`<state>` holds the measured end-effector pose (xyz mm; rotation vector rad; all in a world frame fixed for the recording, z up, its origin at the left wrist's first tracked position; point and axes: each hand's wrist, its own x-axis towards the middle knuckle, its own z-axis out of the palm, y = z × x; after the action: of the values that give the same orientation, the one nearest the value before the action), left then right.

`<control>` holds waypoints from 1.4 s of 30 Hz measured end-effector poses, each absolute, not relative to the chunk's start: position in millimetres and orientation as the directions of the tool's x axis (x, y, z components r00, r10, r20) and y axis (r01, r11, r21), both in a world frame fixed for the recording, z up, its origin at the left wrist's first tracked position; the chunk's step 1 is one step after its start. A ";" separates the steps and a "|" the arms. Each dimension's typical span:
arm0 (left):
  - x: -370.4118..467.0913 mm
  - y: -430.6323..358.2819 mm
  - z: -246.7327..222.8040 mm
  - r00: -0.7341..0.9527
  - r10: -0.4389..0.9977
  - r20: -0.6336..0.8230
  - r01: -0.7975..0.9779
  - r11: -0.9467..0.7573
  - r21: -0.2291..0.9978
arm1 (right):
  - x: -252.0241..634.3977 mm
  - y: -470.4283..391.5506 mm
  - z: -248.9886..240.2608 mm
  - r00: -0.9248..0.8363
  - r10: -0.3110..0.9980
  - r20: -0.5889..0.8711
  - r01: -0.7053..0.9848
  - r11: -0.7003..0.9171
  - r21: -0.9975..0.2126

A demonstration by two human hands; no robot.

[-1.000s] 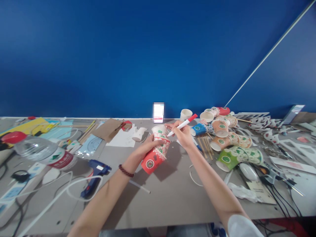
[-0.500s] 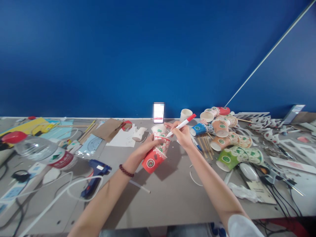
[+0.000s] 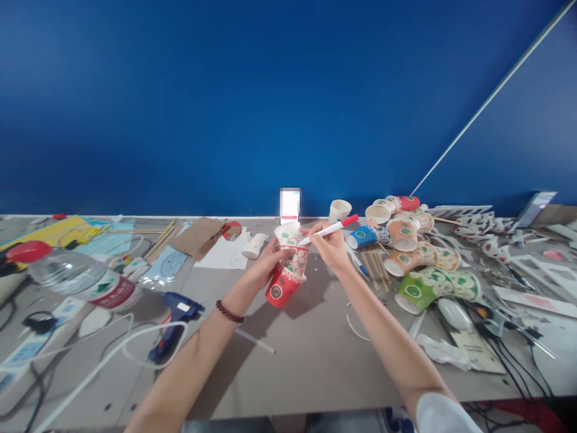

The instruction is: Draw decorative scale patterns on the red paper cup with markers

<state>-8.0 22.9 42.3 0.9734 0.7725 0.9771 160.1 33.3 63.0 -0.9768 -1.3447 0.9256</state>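
running this remotely, i have the left hand [image 3: 267,264] wrapped round one paper-cup stack [image 3: 296,267] above the bench [image 3: 324,376], right hand [image 3: 332,248] pinching one red-ended marker [image 3: 332,228], nib near an upper rim, contact unclear. best, i think: brace the stack, press lightly, rotate it rather than my wrist. counts, from the stack: one phone [image 3: 290,205] at 12 o'clock, one upright white cup [image 3: 339,211] between 1 and 2, one glue gun [image 3: 170,328] at 8, one bottle [image 3: 72,270] at 9.
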 end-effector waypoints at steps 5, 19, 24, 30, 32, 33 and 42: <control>-7.7 22.6 41.9 0.373 0.924 -0.078 -0.301 0.200 0.932 | 158.8 31.3 62.8 0.001 0.937 0.351 0.053 0.350 -0.935; -7.5 21.6 46.6 0.355 0.931 -0.091 -0.290 0.202 0.935 | 159.7 31.8 65.9 0.022 0.947 0.320 -0.060 0.321 -0.945; -7.7 22.6 44.8 0.352 0.931 -0.091 -0.288 0.201 0.936 | 158.8 31.8 65.0 0.010 0.948 0.318 -0.078 0.318 -0.945; -8.8 22.5 44.2 0.366 0.927 -0.076 -0.295 0.194 0.936 | 159.5 30.8 65.9 -0.003 0.949 0.316 -0.065 0.315 -0.947; -9.0 22.0 44.7 0.372 0.926 -0.073 -0.303 0.195 0.933 | 160.1 31.2 65.3 -0.008 0.948 0.318 -0.058 0.317 -0.947; -9.0 21.7 45.1 0.371 0.926 -0.073 -0.306 0.196 0.931 | 160.4 31.6 64.8 -0.010 0.948 0.319 -0.054 0.318 -0.946; -8.6 21.2 45.1 0.368 0.927 -0.073 -0.316 0.199 0.928 | 160.1 31.1 63.7 -0.028 0.940 0.340 -0.037 0.338 -0.940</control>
<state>-8.6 21.2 45.1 0.9999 0.7610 0.9979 160.1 31.1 63.7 -0.9123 -1.3546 0.9890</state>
